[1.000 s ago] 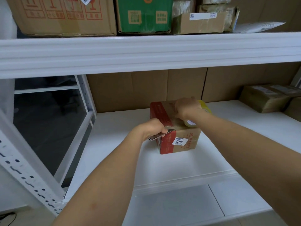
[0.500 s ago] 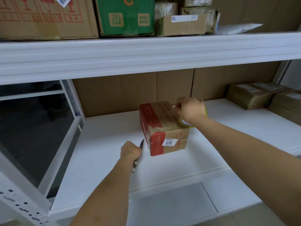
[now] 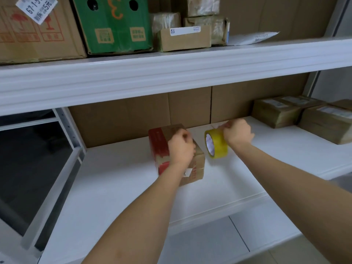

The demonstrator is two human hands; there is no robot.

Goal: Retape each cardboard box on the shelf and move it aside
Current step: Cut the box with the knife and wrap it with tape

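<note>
Upper shelf, left to right: a big brown carton [image 3: 34,33] with red marks and a white sticker, a green carton [image 3: 114,25], then small taped parcels [image 3: 184,38] and a white mailer [image 3: 253,38].
Cardboard box: a small brown box with red print [image 3: 162,149] stands on the white middle shelf [image 3: 114,187], left of centre, close to the cardboard back wall.
Left hand: the left hand [image 3: 181,147] rests on top of the box, its grip curled down over the top; whether the fingers pinch anything cannot be told.
Tape roll: a yellow tape roll [image 3: 216,143] stands on edge just right of the box, not touching it.
Right hand: the right hand [image 3: 238,133] has its grip closed around the far upper rim of the roll.
Far right: two taped brown boxes [image 3: 304,115] sit on the same shelf, well apart from the hands.
</note>
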